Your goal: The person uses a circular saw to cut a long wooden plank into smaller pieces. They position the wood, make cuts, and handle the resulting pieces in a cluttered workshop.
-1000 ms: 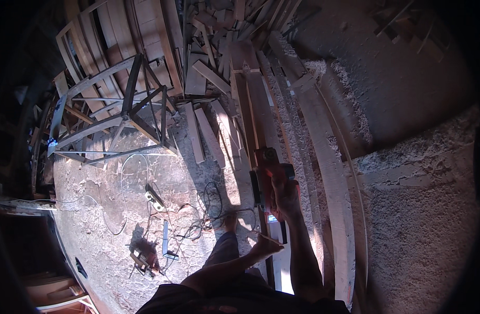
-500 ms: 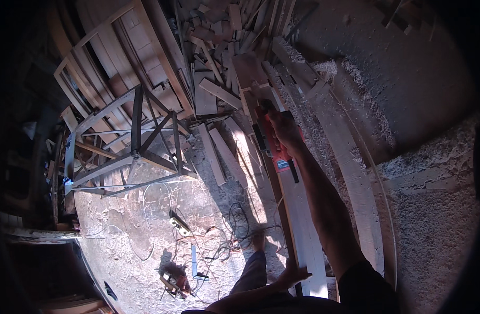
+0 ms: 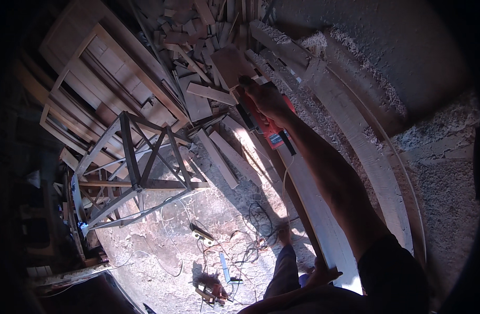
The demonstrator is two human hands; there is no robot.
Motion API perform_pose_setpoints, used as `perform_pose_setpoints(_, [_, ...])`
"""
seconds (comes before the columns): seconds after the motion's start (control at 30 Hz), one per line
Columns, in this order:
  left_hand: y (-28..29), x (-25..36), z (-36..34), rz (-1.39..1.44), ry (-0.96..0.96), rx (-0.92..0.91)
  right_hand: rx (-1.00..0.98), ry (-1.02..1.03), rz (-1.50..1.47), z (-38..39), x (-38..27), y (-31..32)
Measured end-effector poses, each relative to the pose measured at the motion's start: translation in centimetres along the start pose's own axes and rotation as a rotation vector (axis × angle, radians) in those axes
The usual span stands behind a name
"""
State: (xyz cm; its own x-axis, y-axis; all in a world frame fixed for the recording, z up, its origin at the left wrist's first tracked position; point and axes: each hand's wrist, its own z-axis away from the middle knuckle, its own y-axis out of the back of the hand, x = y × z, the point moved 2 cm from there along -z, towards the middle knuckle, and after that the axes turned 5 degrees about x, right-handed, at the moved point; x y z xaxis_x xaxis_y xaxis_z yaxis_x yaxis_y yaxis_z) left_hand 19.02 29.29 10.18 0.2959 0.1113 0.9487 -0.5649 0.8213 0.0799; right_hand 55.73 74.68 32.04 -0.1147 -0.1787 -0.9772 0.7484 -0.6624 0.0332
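A long pale wooden board (image 3: 316, 204) runs from near my body toward the far wood pile. On its far part sits a red and black electric hand planer (image 3: 274, 137). My right hand (image 3: 270, 104) is closed around the planer's top handle, with that arm stretched far forward. At the board's near end, my left hand (image 3: 321, 273) holds its left edge; the thumb lies over the top face and the other fingers are mostly hidden. A thin pale cord (image 3: 286, 183) hangs from the planer beside the board.
A metal frame (image 3: 138, 183) stands at left before leaning wooden door panels (image 3: 119, 63). Offcuts (image 3: 190, 31) are heaped at the back. Cables (image 3: 255, 225), a power strip (image 3: 202, 234) and another tool (image 3: 211, 293) lie on the floor. Curved planks (image 3: 350, 120) and shavings lie at right.
My right hand has pushed the planer farther along the board, toward its far end. My left hand stays at the near end. The whole view has turned and shifted somewhat.
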Motion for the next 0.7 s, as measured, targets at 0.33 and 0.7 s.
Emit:
perform_pose_setpoints(0.33, [3.0,0.0,0.7,0.031,0.143,-0.117,0.012,-0.031,0.025,-4.9,-0.1,-1.5])
perform_pose_setpoints(0.7, [2.3,-1.4,1.2,0.067,0.154,-0.181,0.159,0.437,0.209,-0.1,0.2,0.5])
